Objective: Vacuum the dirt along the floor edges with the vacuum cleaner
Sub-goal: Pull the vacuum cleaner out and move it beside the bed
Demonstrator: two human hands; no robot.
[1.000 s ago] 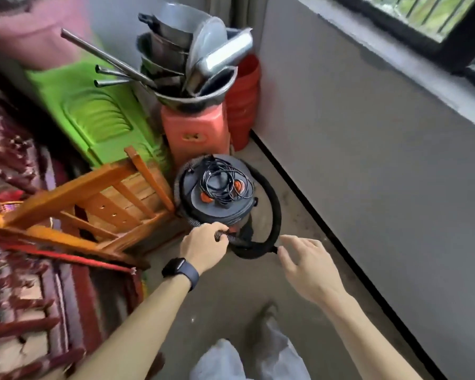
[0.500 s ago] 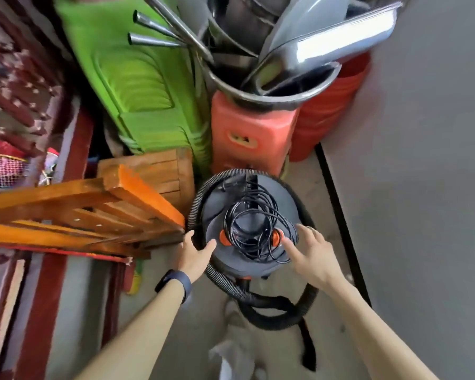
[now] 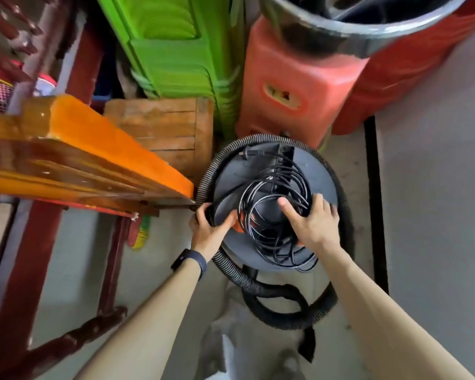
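head view: left hand (image 3: 210, 229) grips the ribbed hose (image 3: 231, 272) at the rim of the vacuum cleaner (image 3: 318, 176); right hand (image 3: 313, 223) lies on the coiled cord (image 3: 272, 193) atop it, fingertips hidden, grip unclear. beyond the hands, a metal basin (image 3: 340, 31) is cut off, contents dark and blurred.

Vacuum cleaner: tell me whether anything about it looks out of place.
The black power cord lies in a loose tangle on the round grey vacuum cleaner lid, with its plug lying free at the far rim. The ribbed black hose winds round the cleaner and sags in a loop at the near side. Nothing looks damaged.
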